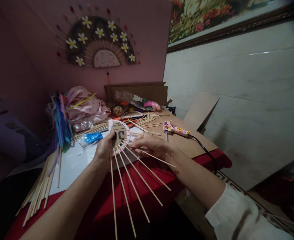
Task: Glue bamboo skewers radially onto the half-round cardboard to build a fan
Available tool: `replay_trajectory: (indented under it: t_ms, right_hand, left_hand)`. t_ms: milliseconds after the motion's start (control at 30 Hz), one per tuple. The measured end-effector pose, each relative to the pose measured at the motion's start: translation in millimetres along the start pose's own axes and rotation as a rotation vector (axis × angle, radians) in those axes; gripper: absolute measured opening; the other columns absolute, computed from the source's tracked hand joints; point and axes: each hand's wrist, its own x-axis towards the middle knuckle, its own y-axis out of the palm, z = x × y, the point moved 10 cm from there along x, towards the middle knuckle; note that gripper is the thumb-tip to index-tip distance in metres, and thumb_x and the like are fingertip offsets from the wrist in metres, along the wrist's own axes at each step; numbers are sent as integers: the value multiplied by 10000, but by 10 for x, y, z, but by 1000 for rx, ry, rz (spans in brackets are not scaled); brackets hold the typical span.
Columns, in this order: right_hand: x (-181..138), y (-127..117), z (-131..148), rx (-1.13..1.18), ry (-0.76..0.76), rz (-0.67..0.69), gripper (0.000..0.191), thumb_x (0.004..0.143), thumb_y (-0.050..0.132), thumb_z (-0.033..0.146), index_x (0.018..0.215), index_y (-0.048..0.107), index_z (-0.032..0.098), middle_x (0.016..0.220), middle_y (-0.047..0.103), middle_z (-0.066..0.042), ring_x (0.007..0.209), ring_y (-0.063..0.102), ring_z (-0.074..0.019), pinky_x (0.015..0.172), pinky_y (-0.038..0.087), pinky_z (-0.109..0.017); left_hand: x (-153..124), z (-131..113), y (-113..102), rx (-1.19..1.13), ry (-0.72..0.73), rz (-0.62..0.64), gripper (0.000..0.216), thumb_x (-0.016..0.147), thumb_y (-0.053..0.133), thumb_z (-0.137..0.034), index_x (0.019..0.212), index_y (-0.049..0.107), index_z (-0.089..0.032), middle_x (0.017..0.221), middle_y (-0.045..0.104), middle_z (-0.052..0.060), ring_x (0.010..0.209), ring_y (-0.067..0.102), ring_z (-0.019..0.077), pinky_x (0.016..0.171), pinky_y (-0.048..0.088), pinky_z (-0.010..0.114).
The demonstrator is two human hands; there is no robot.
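Note:
My left hand (104, 146) is closed around the left edge of a half-round piece of cardboard (122, 130), its rim wrapped in pink-and-white fabric. Several thin wooden sticks (132, 186) fan out from the cardboard toward me, over the table's front edge. At the cardboard's right side, the fingers of my right hand (149, 145) pinch the uppermost wooden stick (159, 159) near its inner end. To the right of that hand lies a flower-patterned glue gun (176, 128) with a black cord.
Loose wooden sticks (40, 186) lie at the left by a bundle of coloured pipe cleaners (62, 116). Pink fabric (87, 105), a blue packet (93, 137) and twine (118, 110) sit farther back. A decorated fan (73, 31) hangs on the wall. Red cloth (212, 161) covers the table's edge.

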Motion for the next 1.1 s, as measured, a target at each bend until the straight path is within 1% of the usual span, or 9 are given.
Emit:
replay_trajectory:
  t_ms: [133, 333, 467, 667, 967, 1100]
  right_hand:
    - [1, -8, 10, -15, -9, -3, 140, 734, 651, 173, 635, 604, 87, 422, 526, 43, 293, 360, 4, 287, 310, -67]
    - [-7, 1, -2, -1, 15, -11, 135, 745, 636, 164, 637, 599, 90, 420, 519, 52, 292, 361, 5, 286, 310, -65]
    - [-15, -5, -6, -1, 24, -26, 130, 744, 635, 158, 640, 600, 89, 420, 519, 51, 292, 363, 3, 283, 309, -68]
    - [-18, 6, -8, 30, 27, -18, 121, 757, 623, 147, 656, 603, 84, 429, 541, 41, 285, 370, 5, 289, 326, -65]
    - [-10, 7, -3, 15, 17, -10, 132, 747, 635, 150, 639, 602, 82, 426, 535, 41, 287, 368, 3, 281, 321, -63]
    - [-14, -8, -19, 17, 40, -33, 122, 751, 634, 147, 650, 605, 84, 434, 542, 42, 293, 374, 7, 295, 334, -56]
  left_hand:
    - [-33, 8, 36, -14, -19, 10, 312, 830, 452, -278, 986, 620, -67, 634, 665, 115, 643, 667, 266, 569, 559, 378]
    - [-22, 20, 12, -40, -31, -18, 332, 827, 460, -286, 1020, 615, -64, 648, 671, 122, 645, 668, 268, 560, 560, 370]
    - [-22, 25, 21, -43, -35, -2, 319, 824, 464, -269, 1037, 610, -82, 668, 678, 113, 651, 669, 263, 564, 561, 367]
    - [-18, 23, 29, -36, -31, 16, 329, 831, 453, -282, 1022, 609, -64, 653, 672, 120, 656, 669, 267, 570, 559, 373]
    - [-4, 23, 0, -31, -20, 0, 316, 823, 468, -273, 1024, 611, -76, 666, 676, 111, 622, 665, 257, 565, 559, 376]
    - [11, 23, -11, -16, -15, 0, 318, 821, 471, -288, 1006, 615, -73, 647, 671, 111, 616, 664, 258, 568, 558, 376]
